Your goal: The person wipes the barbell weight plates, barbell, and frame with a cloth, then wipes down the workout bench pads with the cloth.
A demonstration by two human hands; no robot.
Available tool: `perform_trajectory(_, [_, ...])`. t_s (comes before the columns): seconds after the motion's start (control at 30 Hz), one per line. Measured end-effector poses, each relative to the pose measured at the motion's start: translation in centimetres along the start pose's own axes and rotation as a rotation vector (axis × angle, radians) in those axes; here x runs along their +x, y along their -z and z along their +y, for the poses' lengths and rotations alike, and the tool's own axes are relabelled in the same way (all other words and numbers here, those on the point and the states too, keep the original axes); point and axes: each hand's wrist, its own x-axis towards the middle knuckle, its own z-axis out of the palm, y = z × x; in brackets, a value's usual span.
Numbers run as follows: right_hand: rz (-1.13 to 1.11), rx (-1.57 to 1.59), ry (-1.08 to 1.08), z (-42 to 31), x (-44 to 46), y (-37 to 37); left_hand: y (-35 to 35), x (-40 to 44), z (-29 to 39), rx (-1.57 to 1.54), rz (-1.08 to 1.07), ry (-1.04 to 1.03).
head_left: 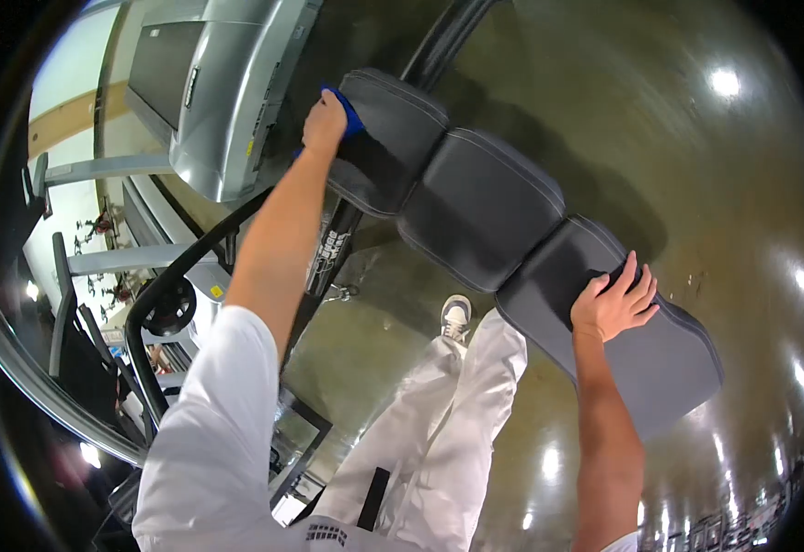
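A dark grey padded exercise bench (482, 204) in three cushioned sections with stitched seams stretches diagonally in front of me. At its far left end, my left hand (326, 122) is closed around a blue cloth (351, 118), which presses against the edge of the end pad. Most of the cloth is hidden under the fingers. My right hand (614, 304) lies flat with fingers spread on the near right pad, holding nothing.
Silver treadmills (227, 101) stand to the left, with a curved black bar (158, 304) close to my left arm. A black bench post with white lettering (326, 253) rises under the pads. My shoe (455, 316) rests on the glossy floor (724, 166) beside the bench.
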Motion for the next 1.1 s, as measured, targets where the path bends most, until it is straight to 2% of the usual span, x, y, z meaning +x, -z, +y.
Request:
perform_trajectory(0.13, [0.002, 0.041, -0.012, 0.1, -0.1, 0.1, 0.7, -3.8, 2.9, -0.024, 0.034, -0.133])
perform_trajectory(0.27, [0.008, 0.037, -0.021, 0.1, -0.2, 0.0, -2.6, -12.0, 2.2, 0.280, 0.575, -0.825])
perform_trajectory(0.37, [0.006, 0.038, -0.011, 0.0, 0.0, 0.1, -3.3, -17.1, 5.3, 0.284, 0.311, -0.951])
perform_trajectory(0.53, [-0.003, 0.032, -0.027, 0.0, 0.0, 0.0, -5.2, -21.9, 11.0, -0.037, 0.110, -1.270])
perform_trajectory(0.6, [-0.003, 0.038, -0.023, 0.1, -0.1, -0.1, -5.6, -21.5, 11.5, -0.048, 0.050, -1.255])
perform_trajectory(0.67, [-0.003, 0.032, -0.018, 0.2, -0.3, -0.2, -5.5, -21.6, 11.9, -0.040, -0.011, -1.338])
perform_trajectory(0.73, [0.011, 0.035, -0.016, 0.2, -0.2, -0.3, -5.8, -23.4, 11.9, 0.007, 0.040, -1.378])
perform_trajectory(0.8, [0.011, 0.034, -0.017, 0.2, -0.5, -0.2, -5.6, -25.4, 11.7, -0.129, -0.160, -1.516])
perform_trajectory(0.83, [0.015, 0.035, -0.017, 0.2, -0.2, -0.3, -5.3, -26.1, 11.9, -0.117, -0.107, -1.616])
perform_trajectory(0.87, [0.022, 0.035, -0.013, 0.1, -0.1, -0.4, -4.9, -25.5, 12.3, -0.120, -0.098, -1.616])
perform_trajectory(0.93, [0.031, 0.048, -0.010, 0.3, -0.3, -0.5, -4.2, -23.4, 13.2, -0.241, -0.305, -1.467])
perform_trajectory(0.97, [0.031, 0.040, -0.016, 0.3, -0.2, -0.6, -4.1, -22.1, 14.7, -0.357, -0.219, -1.407])
perform_trajectory(1.0, [0.038, 0.050, -0.013, 0.3, 0.0, -0.6, -4.6, -20.5, 15.9, -0.318, 0.009, -1.469])
perform_trajectory(1.07, [0.026, 0.050, -0.012, 0.5, -0.6, -0.5, -4.5, -20.2, 19.0, -0.250, 0.279, -1.562])
perform_trajectory(1.1, [0.028, 0.051, -0.012, 0.4, -0.5, -0.5, -6.8, -20.2, 18.8, -0.230, 0.201, -1.552])
